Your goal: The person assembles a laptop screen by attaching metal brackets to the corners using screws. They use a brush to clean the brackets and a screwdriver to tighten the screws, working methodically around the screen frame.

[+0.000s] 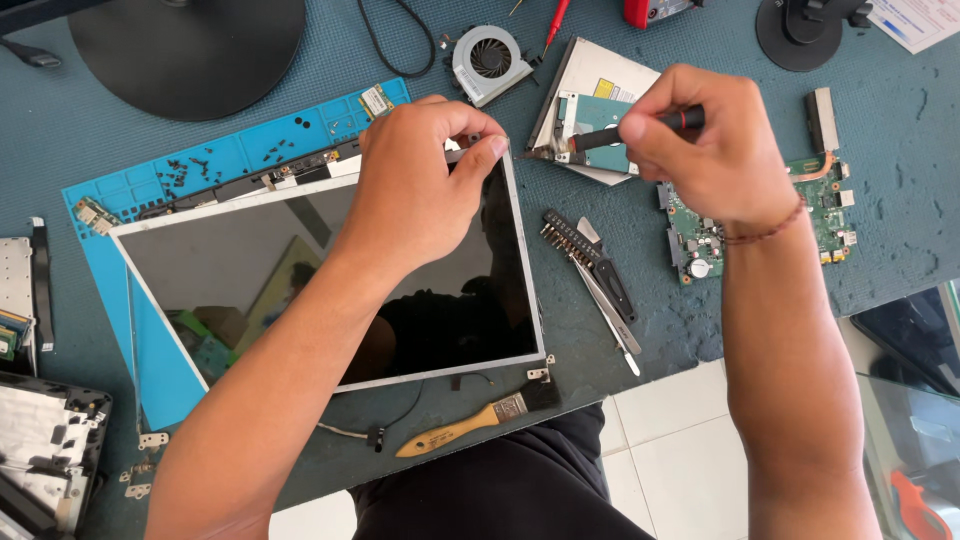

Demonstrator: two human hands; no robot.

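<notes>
Teal felt covers the table (900,150) before you, worn through in spots, with white floor tiles showing past its near edge. On it, a blue work mat (160,180) lies under a bare laptop screen panel (330,290), dark glass up, metal frame exposed, tilted slightly across the mat.

Your left hand (420,180) rests on the panel's far right corner, fingers curled and pinching the frame edge there. Your right hand (710,140) is closed around a screwdriver (640,128) with a black and red handle; its tip points left toward that same corner, just beside your left fingertips.

Small black screws (185,172) are scattered on the mat's far part, well apart from both hands. Directly behind the screwdriver lies a disc drive (600,75) with a hard drive on top, close to the tool's shaft. A cooling fan (488,60) sits beyond it. A green circuit board (830,200) with a copper heat pipe lies under your right wrist. Between the panel and that board rest a bit holder (590,255) and tweezers (610,315). A wooden-handled brush (470,425) lies at the near edge, just beside the panel's lower right hinge bracket. A round black monitor base (190,50) stands at the far left.
</notes>
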